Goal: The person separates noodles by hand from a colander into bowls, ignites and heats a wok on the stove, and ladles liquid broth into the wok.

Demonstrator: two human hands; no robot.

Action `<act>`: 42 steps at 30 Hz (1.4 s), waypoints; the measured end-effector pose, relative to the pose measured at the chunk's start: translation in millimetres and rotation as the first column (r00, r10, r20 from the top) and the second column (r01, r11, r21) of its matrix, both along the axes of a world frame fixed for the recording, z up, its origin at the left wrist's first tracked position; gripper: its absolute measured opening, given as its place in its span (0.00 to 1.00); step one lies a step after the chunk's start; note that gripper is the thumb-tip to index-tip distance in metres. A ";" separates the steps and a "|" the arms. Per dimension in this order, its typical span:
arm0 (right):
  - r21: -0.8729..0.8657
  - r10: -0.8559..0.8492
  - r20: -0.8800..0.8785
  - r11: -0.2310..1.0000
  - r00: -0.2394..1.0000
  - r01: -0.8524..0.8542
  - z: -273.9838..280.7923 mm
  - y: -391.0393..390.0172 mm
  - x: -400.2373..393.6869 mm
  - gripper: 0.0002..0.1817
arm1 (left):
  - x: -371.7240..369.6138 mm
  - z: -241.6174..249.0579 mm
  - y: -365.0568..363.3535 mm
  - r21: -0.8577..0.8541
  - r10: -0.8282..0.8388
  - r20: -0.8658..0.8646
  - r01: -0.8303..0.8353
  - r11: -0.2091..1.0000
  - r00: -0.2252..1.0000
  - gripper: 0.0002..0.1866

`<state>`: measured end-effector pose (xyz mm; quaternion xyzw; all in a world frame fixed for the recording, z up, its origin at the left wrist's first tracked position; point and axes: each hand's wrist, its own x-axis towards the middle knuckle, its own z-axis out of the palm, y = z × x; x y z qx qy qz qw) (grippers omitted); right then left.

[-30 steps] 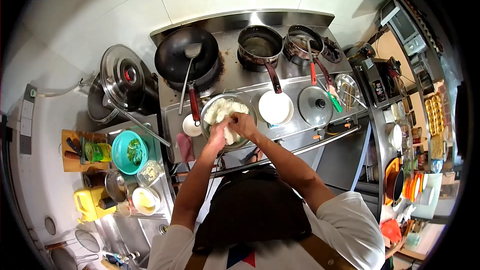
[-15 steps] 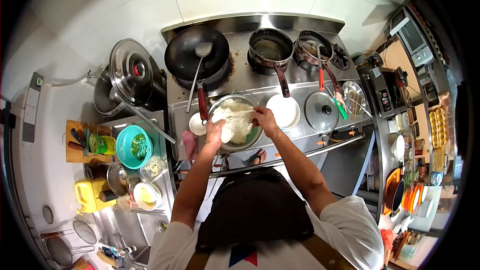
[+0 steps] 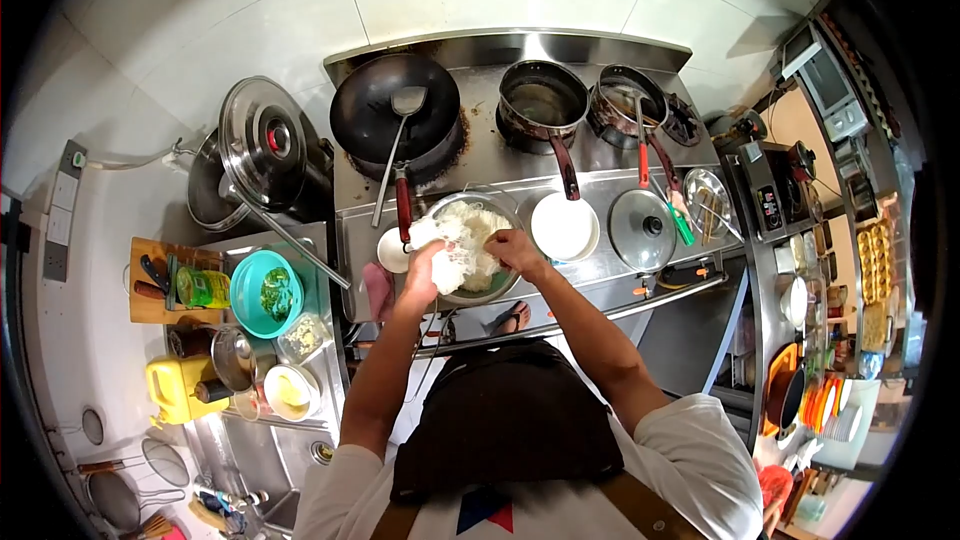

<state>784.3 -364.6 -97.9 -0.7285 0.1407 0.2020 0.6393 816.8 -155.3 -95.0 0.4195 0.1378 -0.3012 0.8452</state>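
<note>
White rice noodles [image 3: 457, 248] lie in a loose clump in and above a round metal bowl [image 3: 500, 287]. My left hand [image 3: 421, 276] is closed around a bunch of these noodles, lifted over the bowl's left side. At the bowl's right side, my right hand [image 3: 516, 251] pinches some of the noodles; its fingertips are partly hidden in them. A white bowl [image 3: 566, 226] stands just right of my right hand. Beyond my left hand sits a smaller white bowl [image 3: 393, 251], partly under the red wok handle [image 3: 404, 208].
A wok [image 3: 385, 110] with a metal spatula [image 3: 408, 100] and two saucepans [image 3: 543, 95] [image 3: 628, 90] rest on the stove. A glass lid [image 3: 642, 230] lies to the right. A turquoise basin [image 3: 240, 300] with greens and a yellow jug [image 3: 180, 390] stand left.
My left hand has brought its bunch of noodles up and slightly left, apart from the rest. My right hand has moved a little left and down, closer to the noodles in the bowl.
</note>
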 end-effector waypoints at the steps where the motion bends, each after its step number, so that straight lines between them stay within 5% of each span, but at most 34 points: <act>1: -0.059 -0.080 0.055 0.995 0.995 0.084 -3.8 -5.4 -2.0 0.13 | 2.4 0.6 2.7 -0.037 0.053 -0.062 -0.055 0.998 0.997 0.14; 3: -0.205 -0.174 0.172 0.957 0.970 0.208 -11.0 -15.1 -2.9 0.13 | 4.4 2.3 10.8 -0.055 0.065 -0.053 -0.068 0.996 0.996 0.13; 6: -0.146 -0.271 0.116 0.947 0.956 0.286 -10.4 -16.8 -2.2 0.12 | 6.1 6.2 15.2 -0.124 0.053 -0.064 -0.061 0.990 0.997 0.13; 10: -0.068 -0.168 0.033 0.983 0.985 0.170 3.3 -5.0 -6.2 0.15 | 4.4 0.5 10.1 -0.156 0.059 -0.093 -0.073 0.985 0.994 0.15; 13: 0.189 -0.090 0.146 0.980 0.985 0.061 18.9 12.9 -10.0 0.15 | 2.3 -17.7 7.4 -0.237 0.002 -0.133 -0.034 0.971 0.991 0.18; 15: 0.587 -0.029 -0.176 0.799 0.984 0.129 23.4 23.5 -5.0 0.15 | 2.4 -27.7 4.5 -0.303 -0.042 -0.157 -0.008 0.953 0.987 0.19; 18: 0.476 0.006 -0.021 0.879 1.000 0.005 11.9 25.0 -3.9 0.14 | 4.5 -30.3 4.6 -0.298 -0.080 -0.096 0.048 0.953 0.992 0.20; 20: 0.389 -0.008 -0.023 0.921 1.000 0.016 10.3 14.6 -6.6 0.12 | 2.6 -24.6 6.1 -0.050 0.033 -0.046 -0.035 0.998 0.998 0.18; 22: 0.201 -0.200 0.014 0.960 0.980 0.194 6.1 2.7 -5.8 0.11 | 2.7 -19.9 12.7 -0.079 0.069 -0.058 -0.074 0.994 0.996 0.17; 26: -0.003 -0.239 -0.001 0.971 0.971 0.239 5.4 -8.0 -6.3 0.16 | 6.4 -5.4 20.7 -0.008 0.131 -0.054 -0.132 0.991 0.990 0.20; 28: -0.013 -0.216 -0.014 0.976 0.976 0.216 12.8 -5.0 -8.0 0.16 | 0.5 5.7 13.8 0.134 0.056 0.026 -0.059 0.989 0.998 0.21; 34: 0.227 -0.016 0.130 0.974 0.991 -0.014 26.3 27.8 -5.1 0.20 | -6.5 -17.8 -14.8 -0.127 0.035 -0.140 -0.053 0.990 0.989 0.20; 36: -0.378 0.230 0.359 0.922 0.904 -0.085 28.0 38.6 -4.3 0.18 | -6.2 -68.3 -15.5 0.198 -0.060 0.289 0.001 0.980 0.956 0.19; 37: -0.388 0.203 0.362 0.920 0.910 -0.051 21.4 39.2 -2.3 0.17 | -12.0 -14.9 -23.1 -0.059 0.035 -0.079 -0.040 0.997 0.996 0.19; 38: -0.386 0.207 0.358 0.921 0.910 -0.057 20.8 38.1 -1.5 0.17 | -13.1 -11.3 -21.0 -0.057 0.041 -0.083 -0.045 0.997 0.996 0.19; 40: -0.027 0.013 0.204 1.000 0.979 -0.008 21.2 31.0 0.1 0.17 | -14.8 -14.3 -14.3 0.078 -0.007 -0.024 0.009 0.997 1.000 0.21; 42: 0.089 -0.024 0.178 0.996 0.984 0.009 21.9 24.7 -0.2 0.17 | -14.1 -20.7 -10.5 -0.004 -0.024 0.059 0.024 1.000 0.998 0.23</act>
